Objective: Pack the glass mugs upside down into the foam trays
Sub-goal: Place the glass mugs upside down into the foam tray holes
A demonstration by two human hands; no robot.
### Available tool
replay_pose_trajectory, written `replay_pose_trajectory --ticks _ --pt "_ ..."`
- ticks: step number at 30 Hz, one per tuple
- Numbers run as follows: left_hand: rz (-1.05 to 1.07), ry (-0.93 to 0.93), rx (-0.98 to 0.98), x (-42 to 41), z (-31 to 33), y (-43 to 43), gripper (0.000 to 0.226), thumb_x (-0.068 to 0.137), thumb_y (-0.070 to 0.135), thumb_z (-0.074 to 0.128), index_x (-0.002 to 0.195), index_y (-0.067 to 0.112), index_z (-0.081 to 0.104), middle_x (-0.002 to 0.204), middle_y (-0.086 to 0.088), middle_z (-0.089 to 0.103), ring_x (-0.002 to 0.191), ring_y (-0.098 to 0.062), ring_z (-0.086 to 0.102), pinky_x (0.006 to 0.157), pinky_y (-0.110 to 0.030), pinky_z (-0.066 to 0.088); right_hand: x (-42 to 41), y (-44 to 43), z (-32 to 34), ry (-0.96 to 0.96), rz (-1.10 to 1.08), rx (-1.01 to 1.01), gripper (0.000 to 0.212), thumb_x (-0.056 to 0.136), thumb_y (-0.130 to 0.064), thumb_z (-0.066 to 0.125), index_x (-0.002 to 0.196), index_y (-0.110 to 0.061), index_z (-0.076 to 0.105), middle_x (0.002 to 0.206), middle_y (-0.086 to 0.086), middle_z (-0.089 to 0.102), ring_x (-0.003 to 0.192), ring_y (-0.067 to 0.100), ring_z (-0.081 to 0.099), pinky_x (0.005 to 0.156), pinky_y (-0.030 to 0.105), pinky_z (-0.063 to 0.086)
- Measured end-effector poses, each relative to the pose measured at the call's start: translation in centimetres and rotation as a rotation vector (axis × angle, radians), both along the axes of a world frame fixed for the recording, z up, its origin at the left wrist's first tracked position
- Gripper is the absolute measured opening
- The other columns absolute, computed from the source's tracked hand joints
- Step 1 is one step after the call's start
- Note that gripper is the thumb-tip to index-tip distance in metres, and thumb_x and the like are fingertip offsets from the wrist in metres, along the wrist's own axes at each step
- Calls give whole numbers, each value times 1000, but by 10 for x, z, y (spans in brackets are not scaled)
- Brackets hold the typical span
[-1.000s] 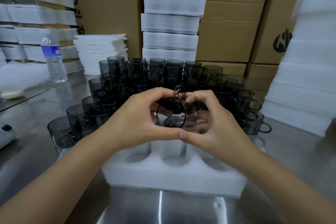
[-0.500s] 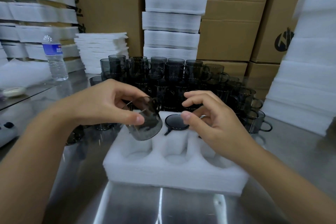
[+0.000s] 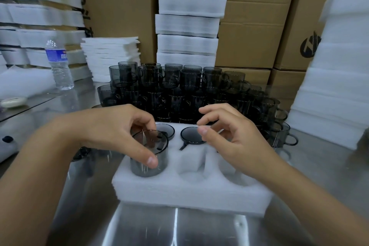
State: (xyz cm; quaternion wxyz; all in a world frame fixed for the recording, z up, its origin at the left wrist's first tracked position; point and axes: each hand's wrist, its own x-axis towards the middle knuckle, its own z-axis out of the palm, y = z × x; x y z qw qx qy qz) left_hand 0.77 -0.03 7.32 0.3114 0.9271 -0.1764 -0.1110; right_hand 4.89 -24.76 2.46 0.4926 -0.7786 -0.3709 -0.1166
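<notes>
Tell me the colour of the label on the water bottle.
Blue label, clearest in the head view.

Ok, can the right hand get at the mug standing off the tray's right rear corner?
Probably yes. The right hand holds nothing and hovers over the foam tray. That mug stands just to its right at the cluster's outer edge, handle pointing outward, with nothing between them.

There's the smoky glass mug (image 3: 148,166), upside down, half sunk in the near-left pocket of the white foam tray (image 3: 189,195); two inverted mugs (image 3: 192,135) sit behind.
</notes>
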Motion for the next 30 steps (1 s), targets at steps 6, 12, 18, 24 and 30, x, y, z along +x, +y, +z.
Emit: replay_pose_trajectory --ticks 6,12,18,24,30 --pt "-35 49 33 -2 1 4 53 46 66 81 89 39 67 80 -10 65 68 -27 56 64 -42 46 -1 0 1 -10 -10 -24 5 88 -24 63 84 -24 67 116 -16 55 76 8 60 67 16 46" --pt "-26 80 63 1 0 5 61 42 72 79 97 46 67 85 -2 65 71 -20 58 66 -36 48 -1 0 1 -4 -13 -35 7 88 -25 62 84 -23 67 116 -16 55 77 8 60 68 18 48" --pt "70 -73 -10 4 -4 0 75 29 88 68 96 53 60 84 23 59 70 0 55 66 -24 48 -2 0 2 -4 -11 -43 7 88 -23 62 84 -22 68 115 -15 56 76 7 59 68 16 46" --pt "-56 -339 33 2 -9 -36 57 62 77 56 117 59 51 127 40 46 121 14 41 97 -21 37 -1 0 1 -17 -16 -51 7 88 -23 64 83 -22 68 111 -16 57 76 6 59 68 14 45" --pt "-153 -225 270 3 -21 -48 52 64 87 34 112 82 14 115 67 7 115 38 6 95 -3 19 0 -1 1 -38 -39 -26 6 88 -25 62 87 -23 68 117 -16 54 82 6 60 68 17 48"
